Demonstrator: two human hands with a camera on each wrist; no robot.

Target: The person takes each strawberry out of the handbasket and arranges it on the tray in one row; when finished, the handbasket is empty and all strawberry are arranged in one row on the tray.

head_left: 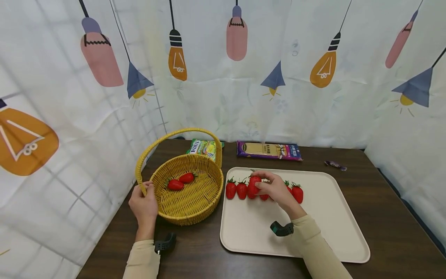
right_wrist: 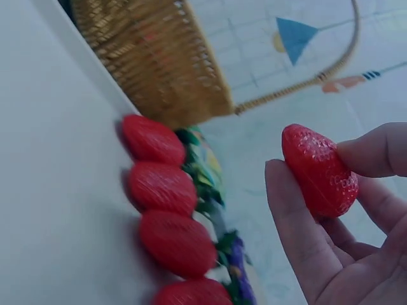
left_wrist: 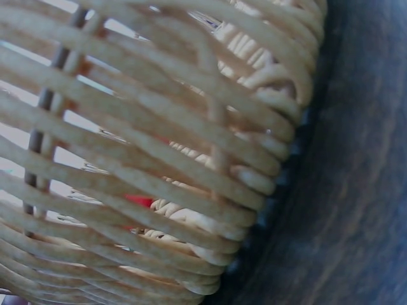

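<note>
So I've got the wicker basket [head_left: 195, 199] on my left with two strawberries [head_left: 175, 185] in it, tray [head_left: 258, 228] just right of it, strawberry row [head_left: 241, 190] toward the tray's far edge. Fox's candy bag [head_left: 203, 147] sits behind the basket, snack packet [head_left: 268, 151] behind the tray, wrapped sweet [head_left: 335, 166] right of that.

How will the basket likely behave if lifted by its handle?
The basket probably feels light: its weave shows open gaps. The two strawberries inside lie loose and may roll. The left hand grips the handle near one end, so the basket could tip.
</note>
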